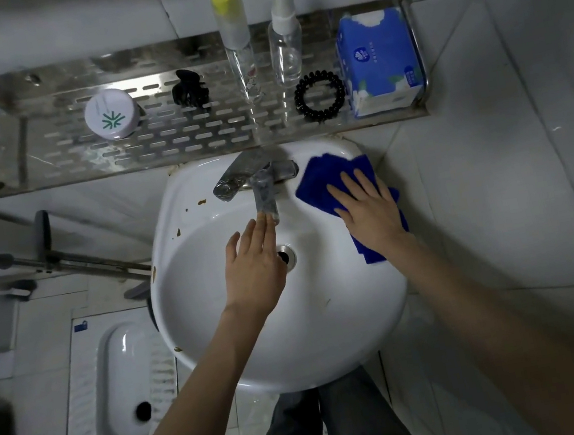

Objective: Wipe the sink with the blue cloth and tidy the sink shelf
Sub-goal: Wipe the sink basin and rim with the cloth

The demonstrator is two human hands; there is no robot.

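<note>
View from above a white wash basin. The left hand is open and empty, fingers straight, over the bowl beside the drain, its fingertips under the spout of the chrome faucet. The right hand lies flat, fingers spread, pressing the blue cloth onto the basin's right rim; it grips nothing closed. The cloth's long axis runs from the back rim beside the faucet base toward the near right edge, so the right hand is the one placed to wipe. Brown stains dot the left rim, across the bowl from the cloth, with the faucet and the left hand between. Beyond, the perforated steel shelf carries, left to right, a white jar, a black hair claw, a yellow-capped bottle, a clear spray bottle, a black spiral hair tie and a blue tissue pack.
</note>
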